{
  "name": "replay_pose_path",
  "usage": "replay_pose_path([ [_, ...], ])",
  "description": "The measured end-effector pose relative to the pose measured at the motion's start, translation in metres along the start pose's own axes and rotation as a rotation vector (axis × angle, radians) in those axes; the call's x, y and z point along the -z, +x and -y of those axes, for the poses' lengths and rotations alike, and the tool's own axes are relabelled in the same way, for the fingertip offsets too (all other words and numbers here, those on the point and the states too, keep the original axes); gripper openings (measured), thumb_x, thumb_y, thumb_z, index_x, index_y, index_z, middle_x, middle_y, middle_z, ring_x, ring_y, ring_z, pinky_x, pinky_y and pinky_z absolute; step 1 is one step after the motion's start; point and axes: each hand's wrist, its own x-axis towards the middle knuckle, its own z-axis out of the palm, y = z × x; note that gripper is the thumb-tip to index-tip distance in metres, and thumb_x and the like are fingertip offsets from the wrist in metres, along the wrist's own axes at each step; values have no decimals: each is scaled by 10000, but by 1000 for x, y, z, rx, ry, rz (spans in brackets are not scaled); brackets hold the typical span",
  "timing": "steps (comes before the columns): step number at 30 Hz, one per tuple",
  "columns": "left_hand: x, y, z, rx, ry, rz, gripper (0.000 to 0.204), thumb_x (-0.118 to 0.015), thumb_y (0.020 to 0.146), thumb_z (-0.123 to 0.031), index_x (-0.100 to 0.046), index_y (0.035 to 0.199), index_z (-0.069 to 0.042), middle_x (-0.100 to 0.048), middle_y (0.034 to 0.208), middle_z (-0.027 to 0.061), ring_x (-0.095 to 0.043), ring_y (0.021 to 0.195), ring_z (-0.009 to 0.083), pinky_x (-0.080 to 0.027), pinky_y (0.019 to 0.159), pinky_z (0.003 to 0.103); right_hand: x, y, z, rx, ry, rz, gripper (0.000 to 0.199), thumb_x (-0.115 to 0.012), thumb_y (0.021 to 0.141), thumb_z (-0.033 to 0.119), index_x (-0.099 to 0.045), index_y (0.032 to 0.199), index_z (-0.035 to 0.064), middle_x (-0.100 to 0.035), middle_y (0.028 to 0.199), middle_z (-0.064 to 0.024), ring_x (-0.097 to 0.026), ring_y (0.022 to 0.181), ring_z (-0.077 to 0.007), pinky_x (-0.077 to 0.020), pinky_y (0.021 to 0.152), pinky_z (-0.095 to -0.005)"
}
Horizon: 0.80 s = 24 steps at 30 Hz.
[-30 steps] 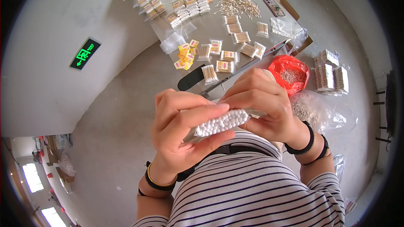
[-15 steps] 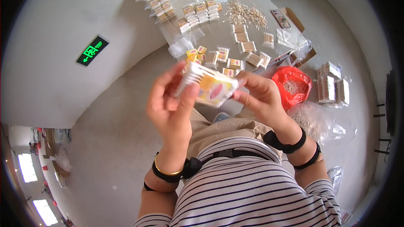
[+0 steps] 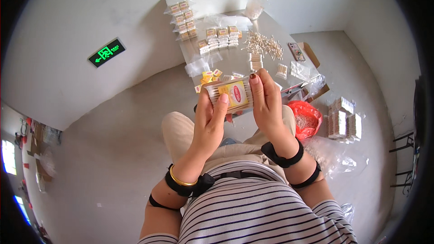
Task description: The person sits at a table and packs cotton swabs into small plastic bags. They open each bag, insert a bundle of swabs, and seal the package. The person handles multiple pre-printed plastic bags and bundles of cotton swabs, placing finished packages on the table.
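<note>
Between my two hands is a clear-wrapped pack of cotton swabs (image 3: 238,95), its yellow and white label facing up and the swabs lying side by side. My left hand (image 3: 210,122) grips the left end, thumb across the label. On the right end, my right hand (image 3: 267,101) pinches the pack with its thumb on top. Just beyond, on the table (image 3: 276,23), lie yellow label cards (image 3: 209,77) and more swab packs partly hidden by my hands. A bare swab bundle (image 3: 281,71) lies to the right.
Stacked labelled packs (image 3: 221,39) and bagged packs (image 3: 183,20) stand at the table's far left. Loose swabs (image 3: 263,45) are heaped near a phone (image 3: 296,52). Right on the floor are a red bag (image 3: 312,132) of swabs, bundle stacks (image 3: 337,124) and a clear plastic bag (image 3: 332,156).
The pack has turned from a tilt to nearly level, label now facing me. My right hand has come closer in and holds its right end more fully. The view has shifted, showing the table lower.
</note>
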Motion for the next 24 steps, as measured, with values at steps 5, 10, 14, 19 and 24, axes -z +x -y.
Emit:
replay_pose_path([
  [5,8,11,17,17,-67,-21,284,-481,1112,-300,-454,1274,-68,-672,1058,49,-645,745,72,-465,578,203,-8,5,-8,-52,34,-20,349,-546,1101,231,-472,836,16,-453,640,-62,-356,621,-110,-354,536,-315],
  [10,13,39,49,70,-196,-117,255,-494,1108,-316,-462,1230,-95,-639,976,22,-605,706,57,-439,542,194,-25,16,-30,-95,-124,-1,362,-538,1104,247,-489,830,15,-431,597,-74,-334,584,-105,-318,503,-319],
  [14,35,73,97,163,-335,-108,305,-498,1107,-391,-466,1213,-106,-610,946,15,-563,675,58,-440,548,203,-49,43,-70,-113,-178,16,369,-515,1107,234,-484,819,6,-425,593,-98,-339,570,-132,-324,508,-343],
  [19,76,135,180,367,-261,22,483,-513,1088,-477,-461,1390,-102,-649,1113,26,-655,874,96,-480,660,234,-66,96,-159,-231,-349,93,352,-531,1087,220,-513,820,-9,-462,598,-146,-387,539,-227,-365,532,-387],
  [24,142,205,257,526,-24,-181,560,-631,1038,-383,-438,1417,-17,-650,1173,92,-682,965,145,-516,754,280,-53,147,-288,-242,-701,165,358,-534,1074,240,-510,832,-23,-539,668,-223,-451,570,-390,-411,579,-457],
])
